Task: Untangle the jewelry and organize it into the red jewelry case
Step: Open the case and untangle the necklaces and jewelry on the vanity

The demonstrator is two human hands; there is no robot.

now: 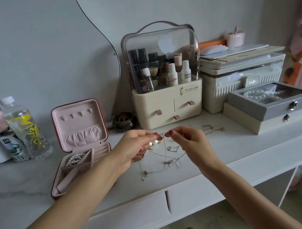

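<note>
Between the two raised hands a short stretch of thin chain point(163, 133) runs level, pinched at one end by the thumb and forefinger of the left hand point(134, 148) and at the other by the thumb and forefinger of the right hand point(190, 140). Both hands hover just above the white bench point(246, 146), their other fingers curled loosely under. Below them the rest of the tangled jewelry point(163, 157) hangs and trails onto the bench: fine silver strands, a few small pendants, and pearl earrings point(154, 143) just under the left fingertips. A gold chain point(213, 128) lies just beyond the right hand. Left of the left hand the red jewelry case point(79, 143) stands open, its pink lid upright, with a pearl bracelet point(75, 158) in a rear compartment. Behind the hands sits a cream cosmetics organizer point(167, 102), and off to the right of the right hand a grey jewelry box point(271, 100) rests on a beige one.
</note>
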